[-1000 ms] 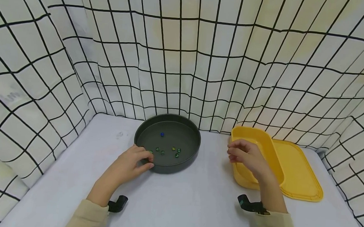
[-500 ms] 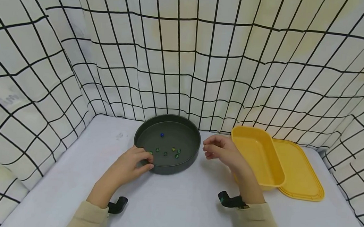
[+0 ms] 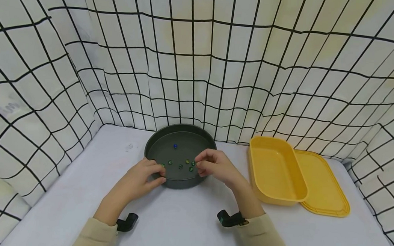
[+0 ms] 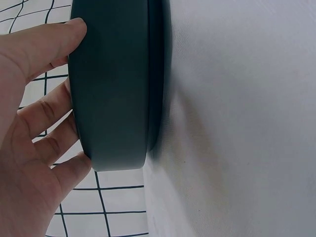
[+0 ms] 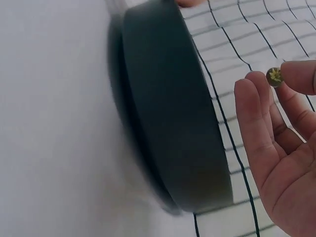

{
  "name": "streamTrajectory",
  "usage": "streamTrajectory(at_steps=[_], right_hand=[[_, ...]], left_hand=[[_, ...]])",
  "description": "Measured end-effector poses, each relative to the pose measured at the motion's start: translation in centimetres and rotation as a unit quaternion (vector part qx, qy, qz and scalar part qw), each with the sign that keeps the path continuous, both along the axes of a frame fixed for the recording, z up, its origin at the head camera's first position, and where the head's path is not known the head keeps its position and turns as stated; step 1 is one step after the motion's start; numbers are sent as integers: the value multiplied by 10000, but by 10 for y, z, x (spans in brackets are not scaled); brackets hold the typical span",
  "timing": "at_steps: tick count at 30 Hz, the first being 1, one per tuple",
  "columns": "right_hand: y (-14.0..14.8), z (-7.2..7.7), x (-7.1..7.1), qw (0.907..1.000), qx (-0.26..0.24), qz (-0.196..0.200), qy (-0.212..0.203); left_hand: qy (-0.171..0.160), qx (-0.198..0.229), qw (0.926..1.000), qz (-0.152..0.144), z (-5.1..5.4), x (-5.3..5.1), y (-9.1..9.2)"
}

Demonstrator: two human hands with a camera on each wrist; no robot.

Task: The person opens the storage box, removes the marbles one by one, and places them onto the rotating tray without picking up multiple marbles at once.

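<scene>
A round dark grey pan (image 3: 178, 183) stands on the table with several glass marbles in it, among them a blue marble (image 3: 175, 146) and a green marble (image 3: 170, 162). My left hand (image 3: 143, 177) holds the pan's near-left rim, its thumb at the front and fingers bent over the edge. In the left wrist view, those fingertips partly disappear behind the rim. Over the pan's right side, my right hand (image 3: 216, 165) pinches a clear marble (image 5: 274, 76) with a yellow-green swirl between thumb and fingertip, above the rim.
To the right stands a yellow rectangular box (image 3: 275, 169), without a lid on it. A flat yellow lid (image 3: 325, 187) lies partly beside and under it. White cloth (image 3: 197, 221) covers the table, and a black-gridded white sheet (image 3: 200, 74) rises behind and at both sides.
My right hand has moved left from above the yellow box to over the pan's right side. One green marble has rolled slightly right in the pan. My left hand stays put.
</scene>
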State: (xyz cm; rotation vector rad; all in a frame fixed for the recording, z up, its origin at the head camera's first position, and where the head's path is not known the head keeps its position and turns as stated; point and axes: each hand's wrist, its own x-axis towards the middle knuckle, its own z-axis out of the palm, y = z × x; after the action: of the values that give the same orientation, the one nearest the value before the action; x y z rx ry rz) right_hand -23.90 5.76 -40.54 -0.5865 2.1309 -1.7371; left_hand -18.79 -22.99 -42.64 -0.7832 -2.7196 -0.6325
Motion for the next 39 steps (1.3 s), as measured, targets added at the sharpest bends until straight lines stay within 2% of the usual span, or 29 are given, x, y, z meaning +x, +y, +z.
streamTrajectory(at_steps=[7,14,18,21,25,33,39], right_hand=[[-26,-4,-1,9998,82,-23,152],[-39,-11,-3,9972,561,-115,488],[-43,-14,-3,9901,1113,-95,854],[-45,-14,-1,9803,1592,-67,1171],[-48,-13,1,9694,2016,-43,1398],[-52,-13,5,9576,2356,-28,1660],[-52,-14,7,9580,2313,-37,1694]], left_hand=[[14,15,10000,-17,-1,-1,-1],[-46,-25,10000,-10,-1,-2,0],[-6,-1,10000,-53,0,-1,-1],[9,4,10000,-75,1,-1,-1],[15,-7,10000,-96,1,0,-1],[51,15,9999,-131,1,-1,0],[56,7,9999,-95,1,-1,0]])
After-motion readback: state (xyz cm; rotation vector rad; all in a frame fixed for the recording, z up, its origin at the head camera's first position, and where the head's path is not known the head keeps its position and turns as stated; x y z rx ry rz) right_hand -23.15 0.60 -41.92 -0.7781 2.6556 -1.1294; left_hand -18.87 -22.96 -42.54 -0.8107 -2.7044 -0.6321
